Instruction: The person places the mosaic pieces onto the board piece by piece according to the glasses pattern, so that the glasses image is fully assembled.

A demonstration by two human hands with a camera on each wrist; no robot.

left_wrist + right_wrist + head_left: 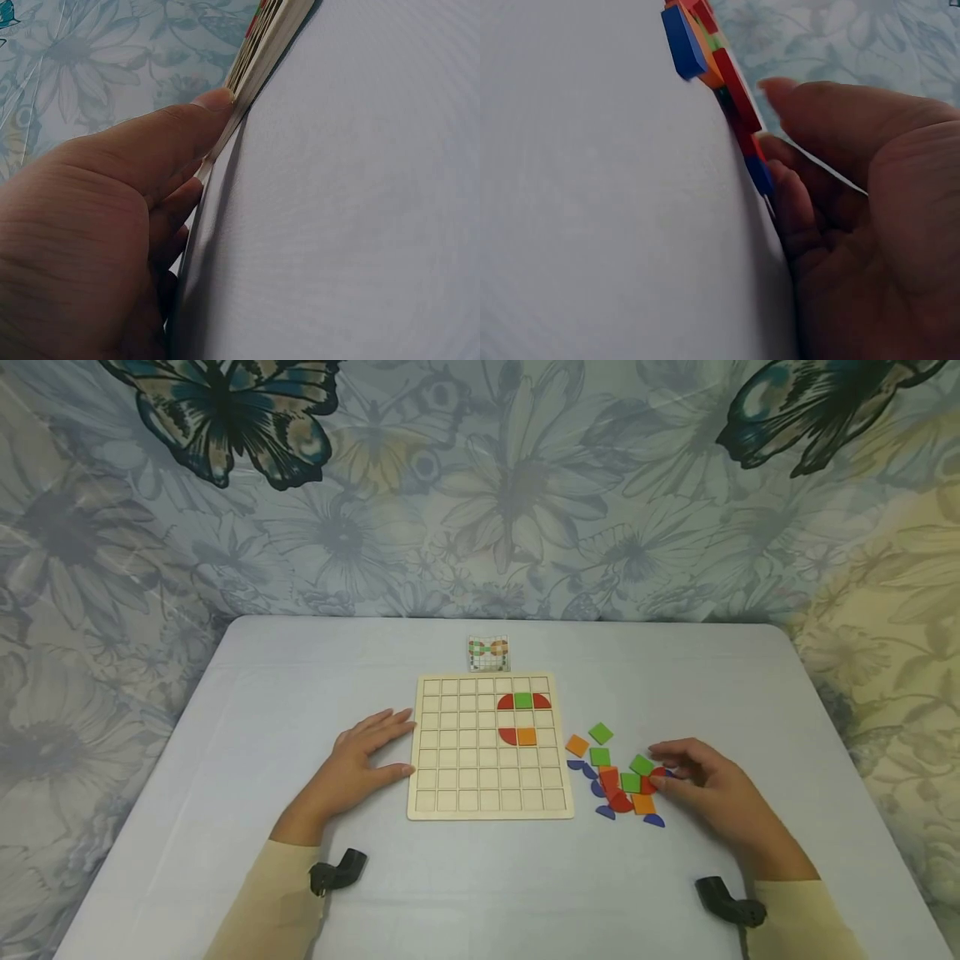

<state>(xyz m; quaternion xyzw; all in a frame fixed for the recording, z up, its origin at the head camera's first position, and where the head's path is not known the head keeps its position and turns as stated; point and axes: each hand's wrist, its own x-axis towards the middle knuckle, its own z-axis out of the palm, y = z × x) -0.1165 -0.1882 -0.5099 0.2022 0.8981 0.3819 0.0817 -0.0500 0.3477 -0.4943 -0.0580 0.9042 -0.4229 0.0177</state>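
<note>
One wooden grid board lies on one white table, with one small pattern card at its far edge. Five tiles sit in the board: three red quarter-rounds, one green square and one orange square. In the loose pile to the right, four green squares and at least three orange tiles show; blue pieces and red pieces overlap, so their number cannot be told. Two hands rest on the table.

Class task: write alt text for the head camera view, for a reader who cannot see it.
A person's left hand rests against a wooden grid board holding five coloured tiles, while the right hand touches a pile of loose tiles beside it on a white table.
</note>
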